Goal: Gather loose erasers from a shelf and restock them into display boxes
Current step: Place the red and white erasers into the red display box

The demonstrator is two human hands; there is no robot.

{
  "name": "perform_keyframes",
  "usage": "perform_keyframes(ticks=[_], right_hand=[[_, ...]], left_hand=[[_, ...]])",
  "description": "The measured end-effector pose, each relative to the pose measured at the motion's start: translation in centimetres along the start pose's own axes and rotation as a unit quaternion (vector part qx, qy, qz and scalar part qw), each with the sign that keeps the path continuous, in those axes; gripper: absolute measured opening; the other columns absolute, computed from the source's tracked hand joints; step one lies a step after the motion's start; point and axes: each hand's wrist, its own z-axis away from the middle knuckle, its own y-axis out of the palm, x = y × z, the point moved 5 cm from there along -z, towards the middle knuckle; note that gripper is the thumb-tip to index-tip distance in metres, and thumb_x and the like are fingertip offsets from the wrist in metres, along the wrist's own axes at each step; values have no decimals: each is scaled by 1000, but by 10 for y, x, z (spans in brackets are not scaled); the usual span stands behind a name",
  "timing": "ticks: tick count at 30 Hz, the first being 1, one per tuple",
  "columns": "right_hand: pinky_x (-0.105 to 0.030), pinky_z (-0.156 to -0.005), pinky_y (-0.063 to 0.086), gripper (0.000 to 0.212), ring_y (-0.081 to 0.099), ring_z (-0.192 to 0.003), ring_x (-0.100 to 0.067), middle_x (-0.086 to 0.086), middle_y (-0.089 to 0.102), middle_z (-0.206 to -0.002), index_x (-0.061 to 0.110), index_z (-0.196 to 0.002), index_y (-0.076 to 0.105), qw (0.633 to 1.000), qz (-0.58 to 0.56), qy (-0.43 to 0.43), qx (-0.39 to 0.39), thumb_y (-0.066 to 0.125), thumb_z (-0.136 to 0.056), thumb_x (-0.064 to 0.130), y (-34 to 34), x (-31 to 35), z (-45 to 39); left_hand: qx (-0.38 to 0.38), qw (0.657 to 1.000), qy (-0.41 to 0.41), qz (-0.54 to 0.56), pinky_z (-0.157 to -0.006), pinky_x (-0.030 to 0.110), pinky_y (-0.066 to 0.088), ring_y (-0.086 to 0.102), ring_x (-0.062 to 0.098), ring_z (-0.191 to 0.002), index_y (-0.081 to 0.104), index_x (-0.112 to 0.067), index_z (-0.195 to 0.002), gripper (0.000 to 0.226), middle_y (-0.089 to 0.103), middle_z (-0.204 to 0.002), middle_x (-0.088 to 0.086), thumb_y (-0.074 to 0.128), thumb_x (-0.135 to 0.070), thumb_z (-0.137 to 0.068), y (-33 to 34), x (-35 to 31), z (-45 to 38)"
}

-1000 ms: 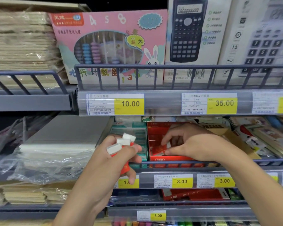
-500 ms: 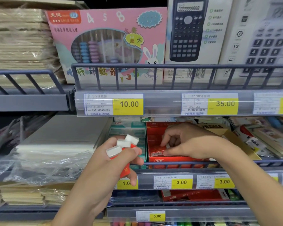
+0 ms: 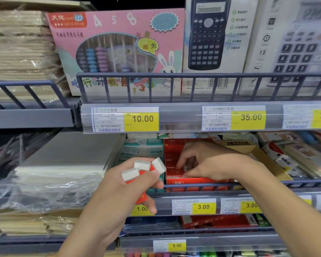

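1. Red-sleeved erasers point(image 3: 143, 168), three white ends showing, sit bunched in the left hand point(image 3: 119, 190), its fingers curled tight round them in front of the middle shelf rail point(image 3: 202, 185).
2. The right hand point(image 3: 209, 162) reaches down into the red display box point(image 3: 176, 179) on that shelf, thumb and forefinger drawn close over something small and pale; I cannot tell whether they grip it.
3. A teal display box point(image 3: 143, 149) stands just left of the red one, touching it.
4. Above, a pink abacus box point(image 3: 119, 49) and a calculator box point(image 3: 211, 43) stand behind the upper rail.
5. Yellow price labels point(image 3: 204, 206) line the shelf edges.
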Motion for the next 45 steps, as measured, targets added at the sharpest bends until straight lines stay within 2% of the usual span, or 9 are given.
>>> perform_keyframes(ticks=[6, 12, 16, 20, 22, 28, 34, 41, 45], right_hand=[[-19, -80, 49, 29, 61, -85, 0, 16, 64, -94, 32, -111, 72, 1000, 1, 14, -17, 80, -83, 36, -7, 6, 8], [-21, -74, 49, 35, 62, -81, -3, 10, 70, -98, 36, -117, 71, 945, -298, -109, -78, 78, -84, 25, -10, 38, 42], [-31, -71, 49, 30, 61, -80, -13, -6, 72, -100, 20, -114, 73, 923, -334, -168, -85, 78, -87, 11, -5, 52, 48], [-46, -88, 57, 29, 67, -101, -37, -8, 71, -116, 13, -115, 72, 897, -389, -172, -120, 76, -87, 10, -4, 45, 49], [-38, -95, 55, 28, 67, -111, -30, -7, 71, -121, 13, -117, 70, 880, -423, -171, -131, 71, -90, 13, -7, 38, 52], [-29, -89, 58, 26, 74, -101, -21, 1, 78, -106, 34, -104, 77, 882, -431, -64, -181, 67, -81, 43, -20, 11, 51], [-42, -89, 55, 33, 70, -85, -9, 13, 75, -91, 40, -102, 68, 969, -207, 48, -123, 72, -73, 57, -31, -7, 46], [1, -72, 33, 22, 44, -84, 27, 33, 54, -95, 50, -109, 65, 996, 74, 52, -8, 68, -89, 41, -32, -10, 42], [-8, -81, 37, 31, 49, -92, 7, 28, 49, -111, 45, -121, 64, 989, 126, 62, 37, 68, -90, 42, -25, -15, 34]], left_hand=[[-10, 1000, -8, 9, -46, 32, 50, 64, 40, -76, 80, -22, -96, 16, 78, -88, 16, 83, -23, -80, 5, -1, 2], [1, 999, 8, 31, -46, 33, 51, 68, 35, -75, 80, -18, -97, 19, 78, -91, 18, 78, -25, -80, 14, -5, 3], [21, 998, 14, 64, -45, 31, 52, 75, 25, -83, 80, -10, -94, 17, 76, -92, 22, 77, -20, -80, 23, -8, 4], [26, 997, 7, 75, -50, 32, 57, 78, 30, -94, 82, -16, -98, 19, 79, -102, 18, 78, -20, -81, 24, -8, 5], [30, 997, 11, 66, -55, 32, 61, 78, 31, -99, 82, -21, -103, 19, 80, -109, 11, 84, -21, -84, 22, -9, 5], [3, 999, 24, 49, -36, 23, 40, 64, 19, -58, 79, -20, -95, 19, 75, -84, 15, 75, -23, -77, 13, -14, 5], [-18, 998, -31, 51, -35, 19, 26, 36, 18, -40, 64, -23, -75, 17, 60, -66, 16, 75, -15, -86, 5, -3, 2], [-15, 999, -1, 31, -42, 27, 44, 57, 23, -55, 69, -23, -80, 15, 74, -81, 20, 83, -27, -76, 1, -7, 0], [-21, 999, 7, 23, -44, 29, 48, 62, 29, -63, 69, -23, -80, 29, 75, -80, 19, 95, -32, -72, -2, -9, 1]])
